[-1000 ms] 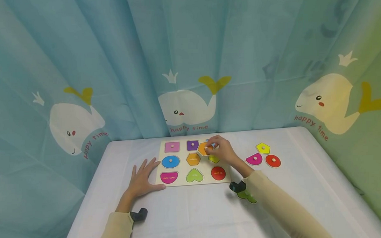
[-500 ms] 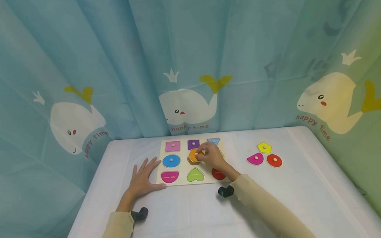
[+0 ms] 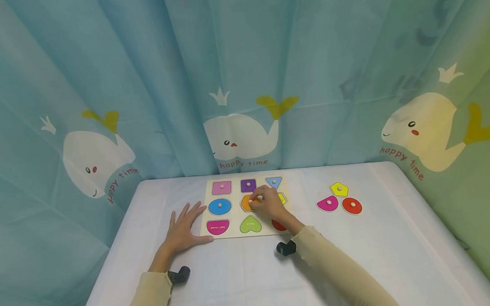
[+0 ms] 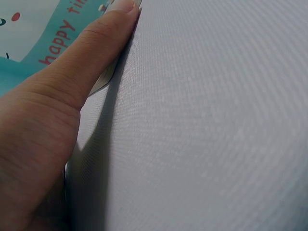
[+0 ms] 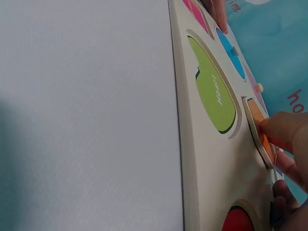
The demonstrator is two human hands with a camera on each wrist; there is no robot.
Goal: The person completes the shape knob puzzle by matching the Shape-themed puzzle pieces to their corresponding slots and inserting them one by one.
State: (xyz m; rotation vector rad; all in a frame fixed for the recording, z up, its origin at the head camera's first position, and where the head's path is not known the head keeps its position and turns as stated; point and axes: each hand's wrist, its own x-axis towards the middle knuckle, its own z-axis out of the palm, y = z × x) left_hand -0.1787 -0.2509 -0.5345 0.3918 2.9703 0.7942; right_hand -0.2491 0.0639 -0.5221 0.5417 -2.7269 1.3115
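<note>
A white shape-puzzle board lies on the table under both hands. My right hand pinches the small knob of an orange hexagon piece over the hexagon recess in the board's middle. In the right wrist view, the edge of the orange piece stands slightly proud of the board. My left hand lies with fingers spread at the board's left side, thumb at the front corner. Knobbed pieces fill the back row: a pink rectangle, a purple square, a blue triangle. A blue oval sits at middle left.
Right of the board lie a yellow pentagon, a magenta half round and a red circle piece. The board's front row shows a magenta half-round recess, a green heart recess and a partly covered red one. A curtain hangs behind the table.
My right hand has carried the orange hexagon left and down from above the board's back right onto the middle recess. My left hand has stayed put.
</note>
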